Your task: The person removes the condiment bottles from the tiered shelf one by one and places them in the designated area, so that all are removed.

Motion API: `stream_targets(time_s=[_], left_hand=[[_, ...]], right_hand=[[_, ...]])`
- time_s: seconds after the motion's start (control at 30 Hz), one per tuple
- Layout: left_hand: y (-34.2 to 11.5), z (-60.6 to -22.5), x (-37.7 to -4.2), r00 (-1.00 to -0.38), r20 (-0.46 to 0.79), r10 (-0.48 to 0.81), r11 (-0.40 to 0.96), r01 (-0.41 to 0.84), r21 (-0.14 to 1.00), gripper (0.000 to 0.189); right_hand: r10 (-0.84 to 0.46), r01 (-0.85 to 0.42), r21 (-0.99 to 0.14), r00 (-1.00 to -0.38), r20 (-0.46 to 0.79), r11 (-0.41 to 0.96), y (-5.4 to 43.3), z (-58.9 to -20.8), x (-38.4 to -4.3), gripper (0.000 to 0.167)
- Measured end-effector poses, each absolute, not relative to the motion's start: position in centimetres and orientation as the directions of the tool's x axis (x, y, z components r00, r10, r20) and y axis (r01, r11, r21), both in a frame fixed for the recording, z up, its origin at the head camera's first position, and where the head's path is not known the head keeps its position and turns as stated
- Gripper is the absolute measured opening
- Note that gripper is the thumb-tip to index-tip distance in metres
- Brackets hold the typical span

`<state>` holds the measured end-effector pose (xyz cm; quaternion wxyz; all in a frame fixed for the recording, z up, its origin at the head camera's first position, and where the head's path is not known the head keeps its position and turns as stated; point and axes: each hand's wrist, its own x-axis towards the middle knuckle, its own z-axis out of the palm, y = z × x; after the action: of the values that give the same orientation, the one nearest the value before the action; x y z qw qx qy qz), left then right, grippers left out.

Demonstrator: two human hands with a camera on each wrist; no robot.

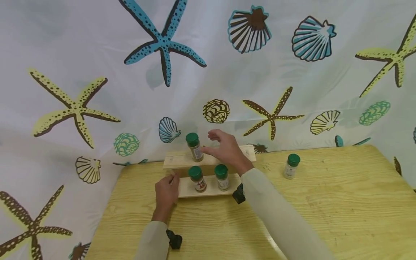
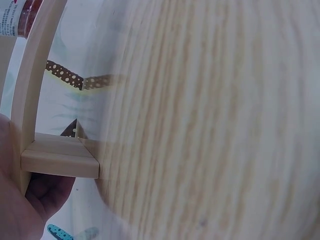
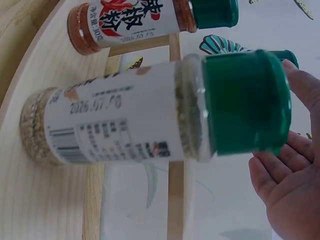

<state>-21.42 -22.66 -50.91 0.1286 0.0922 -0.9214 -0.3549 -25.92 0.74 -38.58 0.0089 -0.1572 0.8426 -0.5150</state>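
A small two-tier wooden rack [image 1: 211, 191] stands on the table. My left hand [image 1: 167, 193] grips its left end; in the left wrist view the fingers pass behind a wooden upright [image 2: 31, 90]. On the upper tier stands a green-capped spice jar [image 1: 196, 148]. Beside it my right hand [image 1: 227, 148] is held with thumb and fingers apart, the thumb at the jar's right side; whether it touches cannot be told. The lower tier holds a jar of red powder [image 3: 82, 30] and, to its right, a jar of pale granules [image 3: 35, 125], both green-capped.
Another green-capped spice jar [image 1: 291, 166] stands alone on the wooden table [image 1: 341, 202], right of the rack. A white curtain [image 1: 201, 79] printed with starfish and shells hangs close behind the rack and down the left side.
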Motion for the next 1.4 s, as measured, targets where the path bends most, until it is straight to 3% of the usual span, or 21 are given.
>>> stream_targets(time_s=[0.37,1.03,1.4], left_hand=[[-23.2,-51.1,-21.4,-0.949,0.160,-0.273,0.733,-0.097,0.674,0.043],[-22.5,-50.9,-21.5,-0.949,0.163,-0.270,0.728,-0.090,0.680,0.040],[-22.5,-50.9,-21.5,-0.952,0.130,-0.279,0.724,-0.120,0.679,0.042]], right_hand=[[-0.332,-0.292,-0.863,-0.930,0.156,0.413,-1.8,-38.2,-26.3,0.058],[-0.300,-0.309,-0.843,-0.936,0.187,0.439,-2.9,-38.4,-26.2,0.040],[-0.285,-0.293,-0.840,-0.943,0.174,0.457,-2.9,-38.2,-26.0,0.039]])
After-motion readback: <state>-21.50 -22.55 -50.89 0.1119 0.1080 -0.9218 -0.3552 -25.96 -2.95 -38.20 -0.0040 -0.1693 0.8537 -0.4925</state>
